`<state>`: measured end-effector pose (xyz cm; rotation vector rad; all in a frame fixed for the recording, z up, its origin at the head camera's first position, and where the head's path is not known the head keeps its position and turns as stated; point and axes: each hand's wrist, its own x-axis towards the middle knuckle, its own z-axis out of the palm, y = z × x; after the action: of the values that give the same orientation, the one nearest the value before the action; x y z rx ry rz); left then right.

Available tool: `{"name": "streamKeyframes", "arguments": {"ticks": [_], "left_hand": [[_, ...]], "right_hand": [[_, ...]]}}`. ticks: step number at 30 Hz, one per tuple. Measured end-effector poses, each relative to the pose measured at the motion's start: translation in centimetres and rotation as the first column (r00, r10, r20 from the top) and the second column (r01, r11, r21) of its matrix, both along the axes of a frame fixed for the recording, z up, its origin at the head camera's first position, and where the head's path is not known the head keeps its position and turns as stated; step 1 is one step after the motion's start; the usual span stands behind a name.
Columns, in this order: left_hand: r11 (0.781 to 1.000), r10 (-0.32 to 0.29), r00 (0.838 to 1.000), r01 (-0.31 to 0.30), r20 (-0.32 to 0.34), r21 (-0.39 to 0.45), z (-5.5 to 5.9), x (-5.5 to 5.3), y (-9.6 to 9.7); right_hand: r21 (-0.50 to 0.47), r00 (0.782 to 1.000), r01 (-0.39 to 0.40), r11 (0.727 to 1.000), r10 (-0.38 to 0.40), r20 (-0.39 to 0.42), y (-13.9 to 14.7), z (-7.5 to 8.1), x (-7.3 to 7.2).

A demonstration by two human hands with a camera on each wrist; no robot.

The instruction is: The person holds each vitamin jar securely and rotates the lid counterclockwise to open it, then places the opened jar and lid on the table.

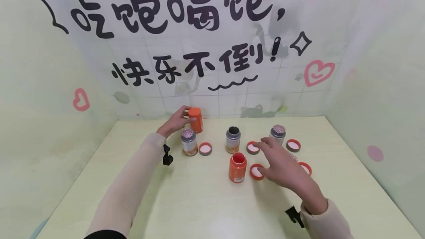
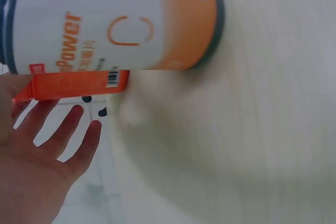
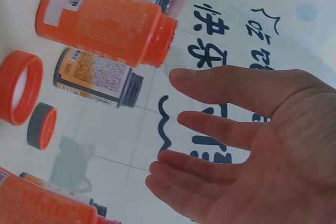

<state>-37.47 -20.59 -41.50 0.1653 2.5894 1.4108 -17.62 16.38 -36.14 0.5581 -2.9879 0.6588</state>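
At the back left, my left hand (image 1: 175,121) holds an upright orange bottle (image 1: 197,124) with its orange cap on. My thumb lies across its front and the fingers reach behind it. A grey-white bottle (image 2: 94,19) with a patterned seal stands just in front and hides part of the hold in the left wrist view. Fingers spread and holding nothing, my right hand (image 1: 282,161) hovers at the right. Its thumb overlaps an upturned red lid (image 1: 256,173) in the head view. Left of that lid stands an uncapped orange bottle (image 3: 100,22).
An uncapped grey bottle (image 1: 233,143) with a dark mouth stands mid-table. Another sealed grey bottle (image 1: 277,132) stands behind my right hand, which partly hides another bottle. Upturned lids (image 1: 205,149) lie among the bottles. A printed backdrop (image 1: 219,102) rises behind the table.
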Motion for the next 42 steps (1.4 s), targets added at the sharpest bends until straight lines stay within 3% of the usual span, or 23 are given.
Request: {"name": "streamKeyframes", "arguments": {"ticks": [4, 7, 11, 14, 18, 20, 22, 25, 28, 31, 34, 38, 40, 42], "left_hand": [[0.996, 0.078, 0.993, -0.074, -0.088, 0.042, -0.8, 0.7, -0.6], [0.982, 0.177, 0.968, -0.161, -0.177, 0.101, -1.4, 1.5, -1.4], [0.933, 0.345, 0.898, -0.296, -0.273, 0.205, -1.9, 2.8, -2.5], [0.895, 0.428, 0.848, -0.351, -0.313, 0.275, -2.3, 3.8, -3.0], [0.872, 0.479, 0.79, -0.379, -0.382, 0.311, -2.7, 5.6, -3.2], [0.862, 0.504, 0.752, -0.408, -0.425, 0.302, -2.9, 6.7, -2.9], [0.848, 0.53, 0.714, -0.442, -0.458, 0.291, -3.0, 8.0, -2.3], [0.836, 0.548, 0.672, -0.448, -0.498, 0.315, -2.6, 10.3, -0.7], [0.858, 0.513, 0.658, -0.38, -0.551, 0.344, -1.5, 12.6, 1.7], [0.899, 0.436, 0.665, -0.289, -0.606, 0.33, -0.3, 14.8, 4.6], [0.937, 0.343, 0.684, -0.204, -0.644, 0.282, 0.5, 16.7, 7.5], [0.98, 0.188, 0.707, -0.083, -0.682, 0.184, 1.1, 19.0, 10.8], [0.994, 0.093, 0.692, -0.026, -0.716, 0.104, 1.0, 19.8, 12.1], [1.0, 0.003, 0.654, -0.007, -0.757, -0.003, 0.9, 20.7, 13.2]], "right_hand": [[-0.008, 0.996, -0.024, 1.0, 0.024, -0.083, 0.4, 0.2, 0.2], [-0.019, 0.993, -0.039, 0.999, 0.037, -0.111, 0.5, 0.3, 0.4], [-0.028, 0.99, -0.052, 0.998, 0.048, -0.131, 0.5, 0.4, 0.7], [-0.031, 0.989, -0.051, 0.998, 0.046, -0.142, 0.4, 0.5, 0.9], [-0.034, 0.987, -0.052, 0.998, 0.046, -0.154, 0.2, 0.6, 1.1], [-0.039, 0.985, -0.056, 0.998, 0.049, -0.168, 0.2, 0.6, 1.2], [-0.049, 0.98, -0.065, 0.997, 0.055, -0.19, 0.0, 0.7, 1.3], [-0.078, 0.97, -0.09, 0.993, 0.069, -0.235, -0.1, 0.7, 1.5], [-0.111, 0.955, -0.115, 0.987, 0.08, -0.285, -0.4, 0.8, 1.7], [-0.144, 0.944, -0.134, 0.98, 0.082, -0.32, -0.8, 0.9, 2.0], [-0.176, 0.942, -0.148, 0.973, 0.085, -0.325, -1.4, 1.1, 2.2], [-0.223, 0.959, -0.138, 0.965, 0.074, -0.272, -2.4, 1.2, 2.6], [-0.238, 0.966, -0.11, 0.965, 0.048, -0.254, -2.9, 1.1, 2.8], [-0.234, 0.964, -0.078, 0.969, 0.013, -0.267, -3.3, 0.9, 3.1]]}}
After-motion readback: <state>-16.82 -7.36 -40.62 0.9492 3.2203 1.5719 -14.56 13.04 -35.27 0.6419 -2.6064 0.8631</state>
